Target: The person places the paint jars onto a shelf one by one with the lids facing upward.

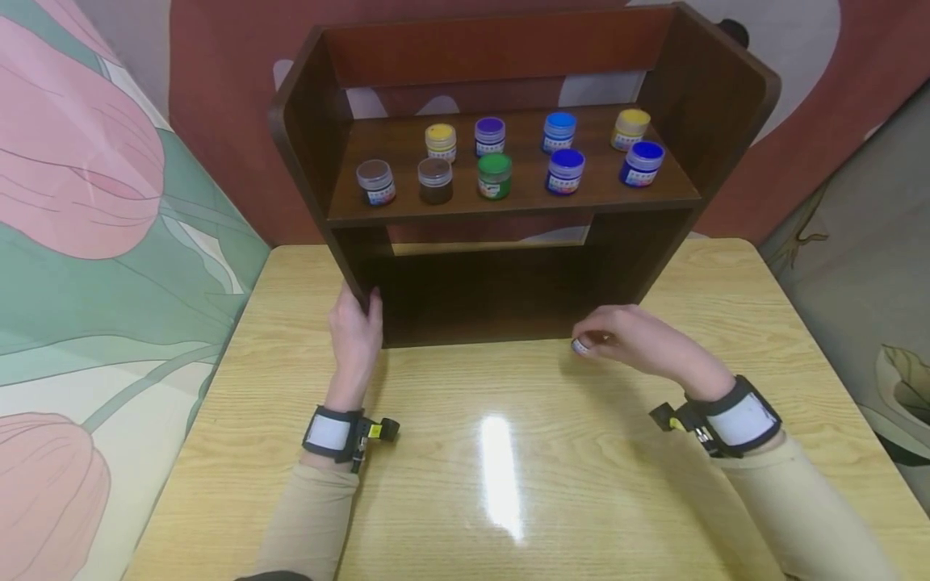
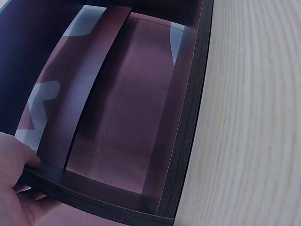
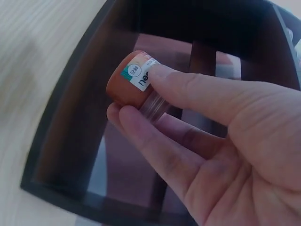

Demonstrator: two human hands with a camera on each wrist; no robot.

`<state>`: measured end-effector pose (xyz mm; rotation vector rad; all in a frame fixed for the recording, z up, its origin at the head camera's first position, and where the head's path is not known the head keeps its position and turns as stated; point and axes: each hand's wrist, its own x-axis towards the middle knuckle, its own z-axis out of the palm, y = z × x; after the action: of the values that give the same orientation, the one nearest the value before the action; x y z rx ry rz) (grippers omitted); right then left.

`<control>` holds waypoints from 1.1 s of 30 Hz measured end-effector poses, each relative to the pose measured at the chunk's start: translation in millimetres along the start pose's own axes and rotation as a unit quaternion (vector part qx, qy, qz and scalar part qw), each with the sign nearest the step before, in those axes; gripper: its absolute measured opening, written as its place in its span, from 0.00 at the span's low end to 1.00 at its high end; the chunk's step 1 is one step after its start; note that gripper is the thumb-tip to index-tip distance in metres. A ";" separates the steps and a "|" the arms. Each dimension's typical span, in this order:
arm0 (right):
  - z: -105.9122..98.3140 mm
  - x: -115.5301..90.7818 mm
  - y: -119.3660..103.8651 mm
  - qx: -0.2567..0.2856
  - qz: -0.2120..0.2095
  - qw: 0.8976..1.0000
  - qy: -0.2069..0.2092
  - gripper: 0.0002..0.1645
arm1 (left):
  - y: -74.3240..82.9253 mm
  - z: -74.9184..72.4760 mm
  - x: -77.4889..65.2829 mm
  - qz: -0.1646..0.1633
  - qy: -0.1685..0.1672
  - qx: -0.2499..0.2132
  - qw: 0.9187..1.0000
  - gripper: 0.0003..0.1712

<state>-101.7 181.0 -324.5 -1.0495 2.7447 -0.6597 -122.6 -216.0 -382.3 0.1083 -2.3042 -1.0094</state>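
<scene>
A dark brown wooden shelf (image 1: 508, 211) stands on the table, with several small paint jars in two rows on its upper board. Among them are a green jar (image 1: 495, 177), a brown jar (image 1: 435, 181) and a yellow jar (image 1: 441, 143). My left hand (image 1: 356, 331) grips the lower left side panel (image 2: 94, 200), thumb on the inner face and fingers on the outer. Near the shelf's lower right front edge, my right hand (image 1: 625, 339) pinches an orange-brown paint jar (image 3: 131, 87) between thumb and fingers. In the right wrist view that jar is tilted, its white label partly under the thumb.
The light wood table (image 1: 429, 452) extends in front of the shelf and to both sides. Behind hangs a red patterned cloth (image 1: 240, 121), and a floral cloth (image 1: 189, 242) covers the left side. Bands with small cameras are strapped to both wrists.
</scene>
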 end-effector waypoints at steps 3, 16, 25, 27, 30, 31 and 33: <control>-5.7 5.8 -9.9 0.000 -0.014 1.000 -0.003 0.10 | -1.1 0.5 0.1 0.000 0.001 -0.002 1.000 0.16; -28.2 32.6 -50.8 -0.037 -0.067 0.997 0.005 0.15 | -2.8 1.3 -0.6 0.002 0.008 -0.010 1.000 0.15; -35.5 36.8 -57.3 -0.048 -0.060 0.997 0.002 0.18 | -1.0 1.5 -0.3 0.002 0.003 -0.008 1.000 0.14; -37.7 37.1 -58.6 -0.049 -0.062 0.997 0.006 0.18 | -1.1 1.4 -0.2 -0.001 0.001 -0.009 1.000 0.14; -41.9 38.3 -61.2 -0.052 -0.067 0.996 0.011 0.19 | -1.3 1.2 -0.1 -0.004 0.001 -0.010 1.000 0.15; -43.5 38.9 -62.3 -0.051 -0.068 0.996 0.012 0.20 | -1.3 1.2 -0.1 -0.005 0.001 -0.009 1.000 0.15; -47.3 40.6 -64.8 -0.053 -0.072 0.996 0.016 0.21 | -1.0 0.6 -0.3 -0.006 0.001 -0.009 1.000 0.15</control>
<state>-105.8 127.9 -252.1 -1.2807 2.7781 -0.5595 -122.9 -216.1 -383.4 0.1155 -2.2940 -1.0362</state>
